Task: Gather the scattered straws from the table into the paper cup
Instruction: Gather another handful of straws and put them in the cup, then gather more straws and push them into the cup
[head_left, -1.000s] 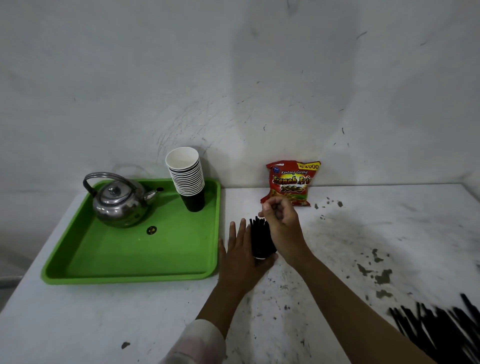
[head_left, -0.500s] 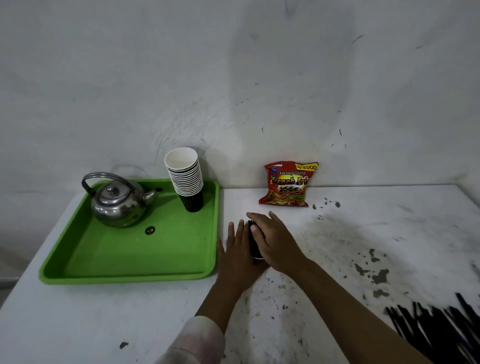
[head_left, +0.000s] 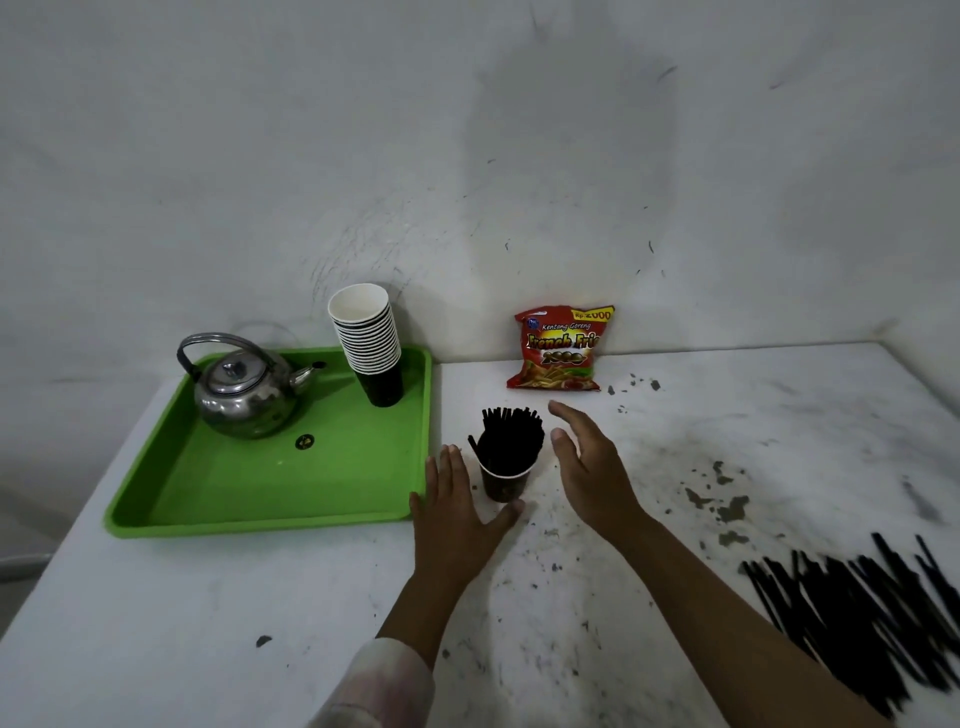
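From the head camera, a white bench (head_left: 727, 441) with chipped, speckled paint runs up to a scuffed pale wall. On its left part sits a green plastic tray (head_left: 260, 488) with a raised rim; in it stand a dented, shiny metal kettle (head_left: 244, 395) with an arched handle and a leaning stack of paper cups (head_left: 370, 343), white inside and dark outside. A small dark round bit (head_left: 304, 441) lies on the tray floor. Against the wall leans a red snack bag (head_left: 561, 349) printed "French Fries".

Just right of the tray's edge stands the paper cup (head_left: 505, 484), dark-walled with a white rim, upright on the bench. A dense bundle of thin black straws in the cup (head_left: 511, 439) sticks up above the rim, fanning slightly; one leans out to the left.

The left hand (head_left: 457, 512) lies flat on the bench between tray and cup, fingers straight, thumb reaching under the cup's base; whether it touches the cup I cannot tell. The right hand (head_left: 589, 467) hovers just right of the cup, palm turned toward it, fingers stretched and relaxed, holding nothing.

Well apart, at the bench's lower right, lies a loose heap of black straws (head_left: 862, 618), long, thin and roughly parallel, blurred toward the frame edge. A pale sleeve (head_left: 379, 686) shows on the left arm.
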